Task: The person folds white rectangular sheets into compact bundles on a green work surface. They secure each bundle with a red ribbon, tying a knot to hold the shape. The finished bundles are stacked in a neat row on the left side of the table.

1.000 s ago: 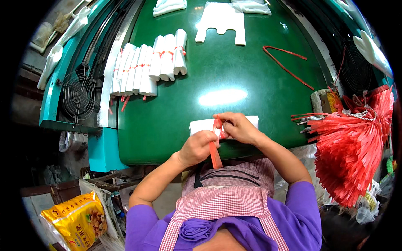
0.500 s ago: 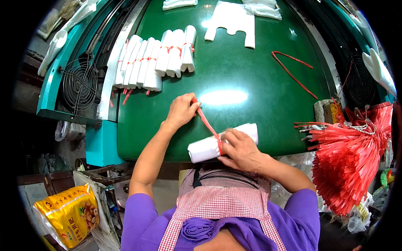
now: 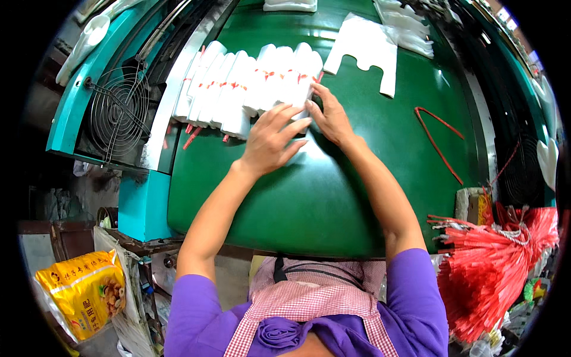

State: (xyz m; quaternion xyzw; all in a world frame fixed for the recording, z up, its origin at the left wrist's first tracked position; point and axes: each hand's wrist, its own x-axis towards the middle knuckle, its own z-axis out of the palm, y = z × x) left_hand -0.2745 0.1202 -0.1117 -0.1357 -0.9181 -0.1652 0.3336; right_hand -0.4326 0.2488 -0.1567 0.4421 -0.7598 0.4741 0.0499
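Note:
A row of rolled white plastic bag bundles (image 3: 238, 89), each tied with a red strip, lies at the left of the green table (image 3: 238, 202). My left hand (image 3: 273, 141) is open, its fingers spread by the lower ends of the right-hand rolls. My right hand (image 3: 331, 117) rests against the right side of the end roll (image 3: 307, 74), thumb and fingers apart, partly covering it. It pushes or steadies the roll without wrapping round it. A flat white vest-type bag (image 3: 364, 53) lies farther back.
A loose red strip (image 3: 437, 140) lies at the table's right. A large bunch of red strips (image 3: 488, 268) hangs at the right edge. Stacked white bags (image 3: 407, 27) are at the back right. A round wire guard (image 3: 119, 116) stands left, and a yellow sack (image 3: 83, 291) lower left.
The roll that my hands were tying near the front edge has moved to the right end of the row. My left hand has let go of the red strip; both hands have moved forward.

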